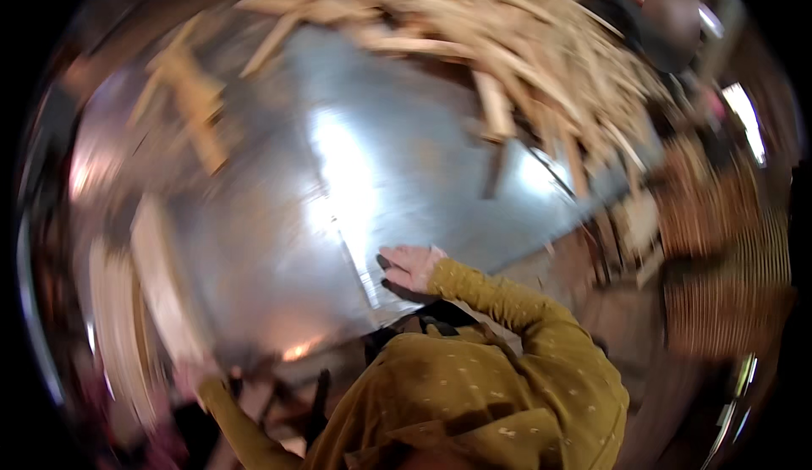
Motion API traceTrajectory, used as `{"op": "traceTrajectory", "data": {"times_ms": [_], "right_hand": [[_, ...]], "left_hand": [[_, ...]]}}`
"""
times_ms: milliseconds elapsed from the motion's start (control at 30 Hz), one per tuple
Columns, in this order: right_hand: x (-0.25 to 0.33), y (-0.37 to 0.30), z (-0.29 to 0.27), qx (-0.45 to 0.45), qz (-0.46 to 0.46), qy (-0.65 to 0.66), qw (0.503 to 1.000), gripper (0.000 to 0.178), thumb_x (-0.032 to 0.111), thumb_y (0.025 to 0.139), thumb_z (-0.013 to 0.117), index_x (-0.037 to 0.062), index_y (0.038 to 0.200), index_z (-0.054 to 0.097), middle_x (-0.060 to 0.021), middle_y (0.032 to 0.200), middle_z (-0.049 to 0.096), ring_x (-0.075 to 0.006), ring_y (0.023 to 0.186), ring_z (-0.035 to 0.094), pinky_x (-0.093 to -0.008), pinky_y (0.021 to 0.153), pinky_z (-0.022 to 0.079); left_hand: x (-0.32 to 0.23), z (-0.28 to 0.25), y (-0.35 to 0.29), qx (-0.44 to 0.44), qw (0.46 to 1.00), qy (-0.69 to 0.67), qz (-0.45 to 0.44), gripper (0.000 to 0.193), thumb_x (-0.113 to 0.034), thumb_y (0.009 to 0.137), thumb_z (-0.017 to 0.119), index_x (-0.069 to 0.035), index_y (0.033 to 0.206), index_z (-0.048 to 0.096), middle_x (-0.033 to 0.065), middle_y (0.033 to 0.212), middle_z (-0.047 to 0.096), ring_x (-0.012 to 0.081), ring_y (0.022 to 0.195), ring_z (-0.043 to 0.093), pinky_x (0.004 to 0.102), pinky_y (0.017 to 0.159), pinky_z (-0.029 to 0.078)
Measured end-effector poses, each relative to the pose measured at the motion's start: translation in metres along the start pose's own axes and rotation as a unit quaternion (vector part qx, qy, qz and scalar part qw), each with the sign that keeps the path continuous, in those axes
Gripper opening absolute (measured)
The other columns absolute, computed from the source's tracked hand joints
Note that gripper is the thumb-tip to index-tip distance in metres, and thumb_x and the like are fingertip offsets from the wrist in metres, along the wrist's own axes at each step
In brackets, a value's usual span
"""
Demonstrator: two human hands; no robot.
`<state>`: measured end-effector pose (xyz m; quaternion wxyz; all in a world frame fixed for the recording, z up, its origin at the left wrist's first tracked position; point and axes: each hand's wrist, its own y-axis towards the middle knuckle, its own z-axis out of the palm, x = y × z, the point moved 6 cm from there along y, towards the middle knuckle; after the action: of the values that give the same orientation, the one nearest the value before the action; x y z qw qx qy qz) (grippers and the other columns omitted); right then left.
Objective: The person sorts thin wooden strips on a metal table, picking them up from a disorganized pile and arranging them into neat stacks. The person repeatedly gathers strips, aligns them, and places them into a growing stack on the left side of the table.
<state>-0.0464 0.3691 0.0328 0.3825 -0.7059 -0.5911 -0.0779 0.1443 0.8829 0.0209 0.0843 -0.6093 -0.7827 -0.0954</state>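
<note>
My right hand is over the near edge of a shiny metal-topped table, its fingers stretched out to the left and nothing in them. Dark patches show at its fingertips; whether these are coverings or shadow is unclear. At lower left my left hand is by the near end of a pale wooden piece, apparently touching it. Motion blur smears the left fingers, so their grip does not show. Beside that piece stands a stack of pale wooden strips.
A big heap of loose wooden sticks covers the table's far side. Several sticks lie at the far left. Bundled stacks of thin slats stand at the right. Past the heap, a blurred person is at the far right.
</note>
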Motion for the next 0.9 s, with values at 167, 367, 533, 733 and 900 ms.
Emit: {"op": "traceTrajectory", "data": {"times_ms": [167, 367, 533, 733, 900], "right_hand": [[-0.195, -0.099, -0.142, -0.574, 0.119, -0.007, 0.81, 0.052, 0.038, 0.095, 0.049, 0.0032, 0.134, 0.052, -0.0211, 0.123, 0.062, -0.036, 0.109, 0.062, -0.0413, 0.098, 0.049], [-0.306, -0.125, -0.306, -0.539, 0.124, -0.124, 0.824, 0.043, 0.036, 0.089, 0.058, 0.0074, 0.121, 0.06, -0.0199, 0.113, 0.064, -0.0361, 0.105, 0.062, -0.0454, 0.091, 0.05], [-0.442, -0.07, -0.359, -0.428, 0.209, -0.207, 0.854, 0.038, 0.027, 0.084, 0.06, 0.0074, 0.117, 0.061, -0.0165, 0.119, 0.064, -0.0306, 0.109, 0.063, -0.045, 0.088, 0.054], [-0.344, -0.169, -0.268, -0.038, 0.032, 0.021, 0.999, 0.066, 0.051, 0.073, 0.077, 0.0078, 0.12, 0.058, -0.0149, 0.104, 0.065, -0.0288, 0.102, 0.066, -0.0483, 0.081, 0.054], [-0.552, -0.3, -0.304, -0.346, 0.109, 0.085, 0.928, 0.05, 0.04, 0.094, 0.056, 0.0067, 0.131, 0.055, -0.0128, 0.115, 0.063, -0.0265, 0.117, 0.057, -0.0407, 0.101, 0.045]], "left_hand": [[-0.169, 0.028, -0.052, -0.088, 0.963, -0.192, 0.168, 0.066, -0.034, 0.091, 0.062, -0.006, 0.146, 0.039, 0.019, 0.132, 0.055, 0.0259, 0.116, 0.057, 0.0371, 0.099, 0.047], [-0.464, -0.133, -0.283, 0.41, 0.522, -0.66, 0.352, 0.054, -0.014, 0.091, 0.065, 0.0, 0.14, 0.046, 0.0143, 0.123, 0.058, 0.0237, 0.112, 0.056, 0.036, 0.097, 0.045], [-0.637, -0.196, -0.419, 0.478, 0.354, -0.71, 0.377, 0.067, -0.022, 0.092, 0.065, -0.001, 0.148, 0.035, 0.0121, 0.114, 0.057, 0.0196, 0.095, 0.056, 0.0355, 0.09, 0.048], [-0.732, -0.186, -0.447, 0.581, 0.357, -0.731, 0.009, 0.072, -0.05, 0.08, 0.072, -0.007, 0.132, 0.047, 0.0146, 0.106, 0.063, 0.0298, 0.086, 0.063, 0.0473, 0.073, 0.056], [-0.769, -0.117, -0.451, 0.489, 0.448, -0.748, -0.031, 0.036, -0.027, 0.088, 0.065, -0.005, 0.115, 0.06, 0.0106, 0.111, 0.067, 0.0309, 0.096, 0.065, 0.046, 0.083, 0.055]]}}
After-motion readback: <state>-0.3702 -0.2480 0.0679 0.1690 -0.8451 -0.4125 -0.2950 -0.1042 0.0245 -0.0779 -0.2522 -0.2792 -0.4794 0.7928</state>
